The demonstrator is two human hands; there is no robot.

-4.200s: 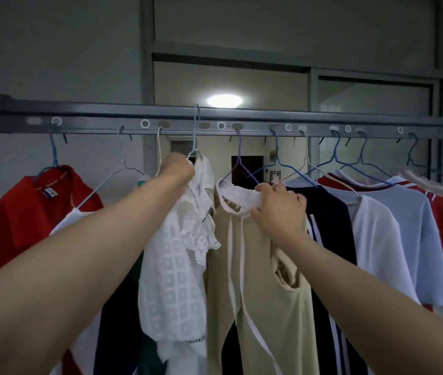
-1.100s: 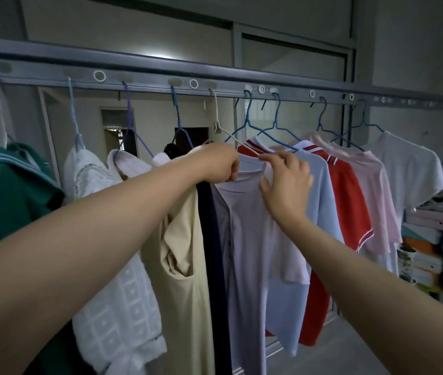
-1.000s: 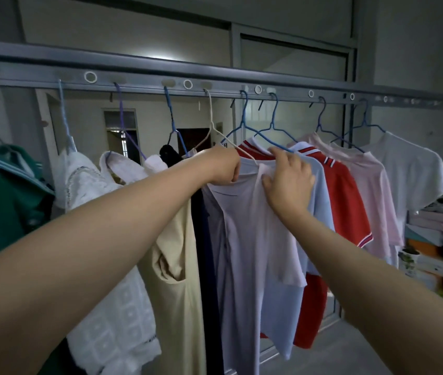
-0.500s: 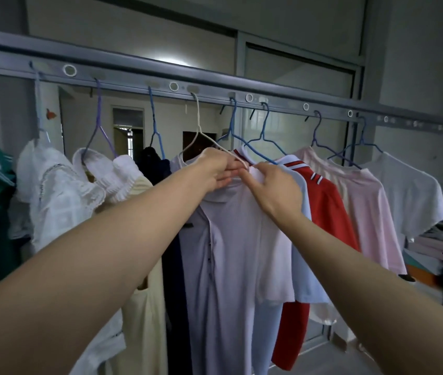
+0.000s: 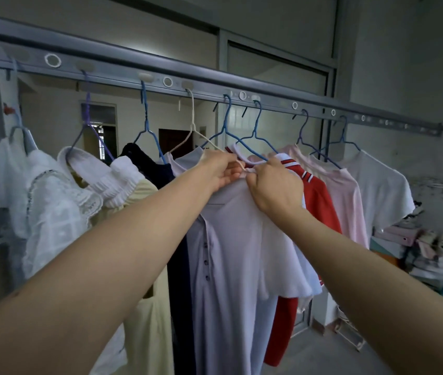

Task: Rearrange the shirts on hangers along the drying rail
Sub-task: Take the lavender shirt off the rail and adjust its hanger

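Note:
A grey drying rail [image 5: 204, 79] runs across the top with several shirts on wire hangers. At the middle hangs a pale lilac polo shirt [image 5: 228, 261] on a cream hanger [image 5: 194, 125]. My left hand [image 5: 221, 171] grips its collar and the hanger's right arm. My right hand [image 5: 274, 185] pinches the shirt's right shoulder, touching the left hand. To the left hang a navy shirt [image 5: 147, 161], a cream top [image 5: 150, 307] and a white lace blouse [image 5: 52, 212]. To the right hang a red polo [image 5: 318, 201], a pink shirt [image 5: 347, 201] and a white tee [image 5: 382, 193].
Blue hangers [image 5: 242, 142] crowd close behind my hands. A pile of folded clothes and boxes [image 5: 426, 250] sits at the lower right against the wall. A white wire stand [image 5: 350, 334] is on the floor below the red polo.
My view has shifted right along the rail from the cream top to the lilac polo. Both hands have come together at its collar and shoulder, and the shirt now faces me more squarely.

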